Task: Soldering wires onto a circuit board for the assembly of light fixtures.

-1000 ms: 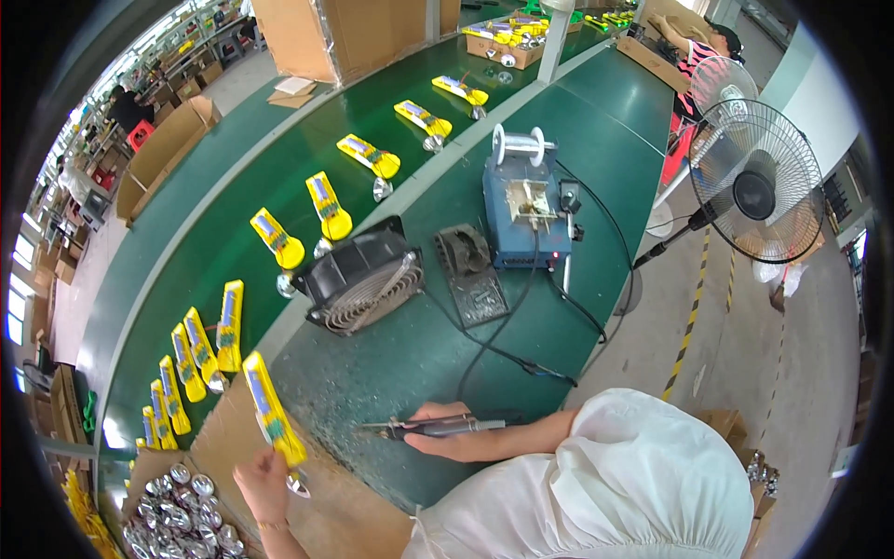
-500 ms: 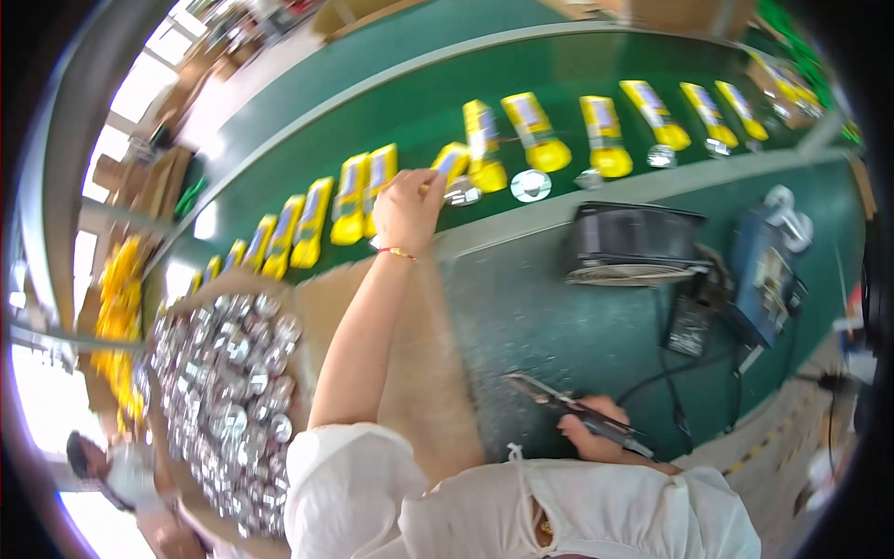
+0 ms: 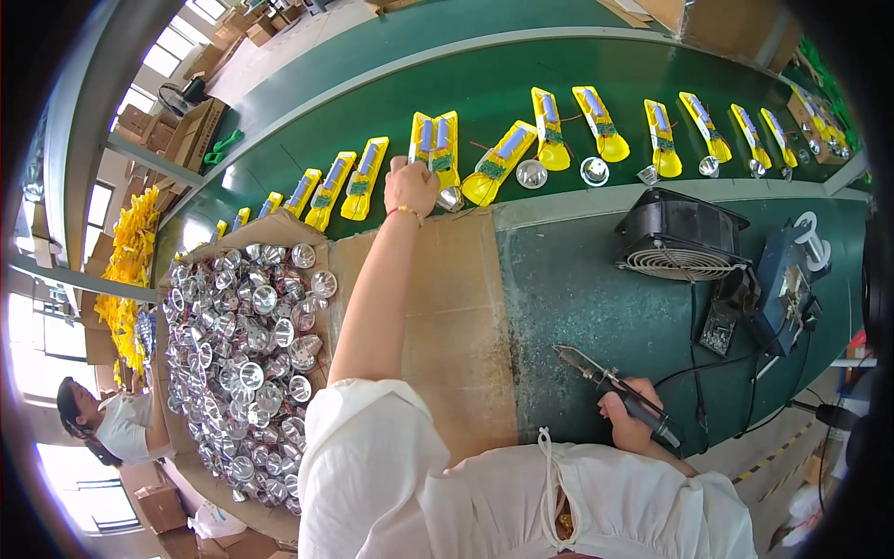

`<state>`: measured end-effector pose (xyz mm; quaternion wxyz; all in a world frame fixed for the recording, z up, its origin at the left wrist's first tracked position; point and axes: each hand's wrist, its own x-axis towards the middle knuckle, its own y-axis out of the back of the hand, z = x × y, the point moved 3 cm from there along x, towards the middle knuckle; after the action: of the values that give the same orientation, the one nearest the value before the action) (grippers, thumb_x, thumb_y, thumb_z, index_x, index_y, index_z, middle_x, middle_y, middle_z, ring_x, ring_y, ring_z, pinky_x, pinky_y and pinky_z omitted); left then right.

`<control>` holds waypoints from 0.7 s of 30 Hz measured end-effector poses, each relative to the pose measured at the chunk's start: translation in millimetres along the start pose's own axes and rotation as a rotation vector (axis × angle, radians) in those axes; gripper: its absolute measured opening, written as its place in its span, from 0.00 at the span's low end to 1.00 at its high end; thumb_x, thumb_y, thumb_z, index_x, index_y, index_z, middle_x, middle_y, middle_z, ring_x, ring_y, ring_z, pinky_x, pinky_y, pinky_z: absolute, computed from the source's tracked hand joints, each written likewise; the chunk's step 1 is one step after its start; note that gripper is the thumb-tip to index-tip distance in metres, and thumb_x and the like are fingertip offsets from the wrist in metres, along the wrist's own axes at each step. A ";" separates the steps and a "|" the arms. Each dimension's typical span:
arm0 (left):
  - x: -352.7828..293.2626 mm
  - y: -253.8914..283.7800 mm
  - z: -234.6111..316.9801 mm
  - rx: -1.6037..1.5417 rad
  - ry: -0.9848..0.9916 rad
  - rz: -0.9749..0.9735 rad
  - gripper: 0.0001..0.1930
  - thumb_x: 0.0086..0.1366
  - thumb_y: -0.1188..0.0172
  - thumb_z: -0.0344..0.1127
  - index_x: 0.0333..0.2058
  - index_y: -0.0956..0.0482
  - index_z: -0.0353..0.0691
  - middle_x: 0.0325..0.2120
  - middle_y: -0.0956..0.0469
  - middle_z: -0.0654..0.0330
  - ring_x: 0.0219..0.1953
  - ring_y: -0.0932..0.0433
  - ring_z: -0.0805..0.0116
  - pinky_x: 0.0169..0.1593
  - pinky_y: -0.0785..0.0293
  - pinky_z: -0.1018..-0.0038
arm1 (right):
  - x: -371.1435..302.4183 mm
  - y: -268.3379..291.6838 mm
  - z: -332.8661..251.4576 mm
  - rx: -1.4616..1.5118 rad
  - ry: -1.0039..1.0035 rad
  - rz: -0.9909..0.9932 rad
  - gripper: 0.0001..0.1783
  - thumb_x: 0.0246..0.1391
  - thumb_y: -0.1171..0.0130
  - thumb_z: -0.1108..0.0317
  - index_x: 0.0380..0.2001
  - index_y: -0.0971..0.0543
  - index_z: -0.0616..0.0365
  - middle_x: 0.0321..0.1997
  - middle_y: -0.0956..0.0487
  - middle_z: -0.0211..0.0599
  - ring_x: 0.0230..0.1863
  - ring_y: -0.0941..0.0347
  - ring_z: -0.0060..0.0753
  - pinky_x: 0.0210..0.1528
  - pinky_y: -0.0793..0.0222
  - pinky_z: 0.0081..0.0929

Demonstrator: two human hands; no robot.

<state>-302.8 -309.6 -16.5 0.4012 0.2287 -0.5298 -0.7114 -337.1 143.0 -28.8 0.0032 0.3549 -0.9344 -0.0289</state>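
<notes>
My left hand (image 3: 413, 189) reaches to the row on the green bench. Its fingers are curled closed over the lower end of a yellow flashlight housing (image 3: 423, 135), and the fingertips are partly hidden. A second yellow housing (image 3: 446, 149) lies against that one, with a shiny reflector (image 3: 450, 197) below it beside my hand. Right of these, another housing (image 3: 501, 163) lies tilted, showing a blue cylindrical cell and a green circuit board. My right hand (image 3: 630, 415) grips a soldering iron (image 3: 643, 413) low at the right, its tip pointing up and left above the bench.
A heap of silvery reflectors (image 3: 247, 373) fills a cardboard box at the left. Brown cardboard (image 3: 447, 326) covers the bench centre. At the right stand a black fan (image 3: 680, 233), a blue device with a wire spool (image 3: 792, 270) and cables. Another person (image 3: 116, 419) is at far left.
My left hand has shifted left along the row, from the tilted housing to the paired ones. My right hand still grips the soldering iron. The whole view has shifted.
</notes>
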 end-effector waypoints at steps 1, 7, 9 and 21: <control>2.8 0.0 1.1 -0.063 -0.088 0.086 0.09 0.50 0.43 0.37 0.21 0.24 0.38 0.35 0.28 0.52 0.41 0.29 0.53 0.43 0.31 0.65 | -0.2 -0.3 0.5 -0.005 0.005 0.005 0.07 0.48 0.45 0.76 0.31 0.32 0.65 0.21 0.26 0.40 0.19 0.30 0.22 0.20 0.32 0.19; 11.8 37.9 -45.2 -0.024 -0.025 0.287 0.12 0.55 0.47 0.38 0.24 0.25 0.33 0.30 0.24 0.43 0.40 0.28 0.47 0.44 0.32 0.60 | -6.5 -1.6 6.1 0.029 -0.050 0.039 0.10 0.47 0.41 0.72 0.30 0.31 0.64 0.21 0.23 0.38 0.21 0.27 0.21 0.23 0.31 0.19; -29.8 57.3 -48.4 -0.090 -0.035 0.280 0.09 0.55 0.47 0.35 0.26 0.28 0.33 0.29 0.28 0.44 0.37 0.31 0.47 0.41 0.33 0.60 | -8.1 -3.1 5.4 0.053 -0.087 0.048 0.10 0.48 0.42 0.72 0.30 0.31 0.64 0.21 0.23 0.38 0.21 0.27 0.21 0.23 0.31 0.19; -295.5 76.6 -3.4 -0.041 -0.014 0.313 0.04 0.52 0.43 0.31 0.25 0.25 0.38 0.56 0.42 0.50 0.58 0.46 0.46 0.57 0.50 0.56 | 5.0 -19.3 -8.8 0.056 0.027 0.043 0.09 0.51 0.46 0.70 0.34 0.31 0.64 0.20 0.27 0.37 0.18 0.33 0.19 0.22 0.36 0.15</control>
<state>-105.5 -80.2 24.8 0.5080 0.1304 -0.5472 -0.6523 -327.8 124.8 -21.2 0.0065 0.3351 -0.9422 0.0023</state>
